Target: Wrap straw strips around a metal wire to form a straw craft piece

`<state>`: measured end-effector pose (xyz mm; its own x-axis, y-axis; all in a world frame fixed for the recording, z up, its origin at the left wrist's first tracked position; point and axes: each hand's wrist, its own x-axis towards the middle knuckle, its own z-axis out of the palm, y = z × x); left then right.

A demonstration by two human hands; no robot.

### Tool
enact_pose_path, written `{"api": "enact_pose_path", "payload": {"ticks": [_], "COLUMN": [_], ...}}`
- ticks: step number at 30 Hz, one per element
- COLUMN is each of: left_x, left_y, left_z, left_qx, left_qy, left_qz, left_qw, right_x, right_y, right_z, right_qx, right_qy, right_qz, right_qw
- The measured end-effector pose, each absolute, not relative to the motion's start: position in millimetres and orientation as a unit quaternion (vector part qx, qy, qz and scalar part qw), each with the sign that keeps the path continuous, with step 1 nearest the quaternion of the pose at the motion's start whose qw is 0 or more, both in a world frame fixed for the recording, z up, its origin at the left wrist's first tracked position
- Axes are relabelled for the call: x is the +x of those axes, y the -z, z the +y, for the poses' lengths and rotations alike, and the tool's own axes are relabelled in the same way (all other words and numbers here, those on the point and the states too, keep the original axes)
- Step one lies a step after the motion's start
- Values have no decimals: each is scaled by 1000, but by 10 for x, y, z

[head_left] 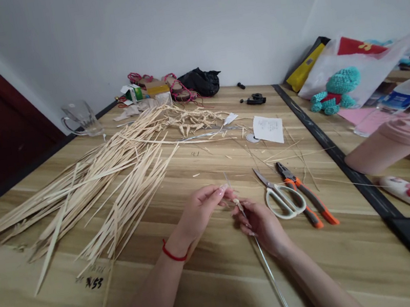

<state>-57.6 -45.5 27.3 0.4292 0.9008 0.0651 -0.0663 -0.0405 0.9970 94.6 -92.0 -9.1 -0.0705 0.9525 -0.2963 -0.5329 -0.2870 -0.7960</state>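
Note:
Near the table's middle, my right hand (262,225) is closed round a thin metal wire (269,270) that runs down toward the bottom edge. A small pale woven piece (239,205) sits on the wire's upper part, between my two hands. My left hand (202,208), with a red cord at the wrist, pinches at the top of this piece; what lies between its fingertips is too small to make out. White-handled scissors (283,202) and orange-handled pliers (307,194) lie just right of my right hand.
Long pale strips (115,178) spread over the left of the wooden table (218,286). Behind are a glass mug (82,118), a black bag (199,82) and a paper note (268,129). On the right stand a pink roll (390,145), a bottle (409,90) and a turquoise crocheted toy (343,80).

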Motion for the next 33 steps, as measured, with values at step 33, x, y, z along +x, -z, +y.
{"api": "enact_pose_path", "payload": {"ticks": [33], "left_x": [-612], "left_y": [-198], "left_z": [-438], "left_qx": [580], "left_qy": [-454], "left_qz": [405], "left_qw": [542], "right_x": [843], "right_y": [117], "right_z": [-1035], "right_qx": [-539], "right_qy": [-560], "right_qz": [-430], "right_qw": [459]}}
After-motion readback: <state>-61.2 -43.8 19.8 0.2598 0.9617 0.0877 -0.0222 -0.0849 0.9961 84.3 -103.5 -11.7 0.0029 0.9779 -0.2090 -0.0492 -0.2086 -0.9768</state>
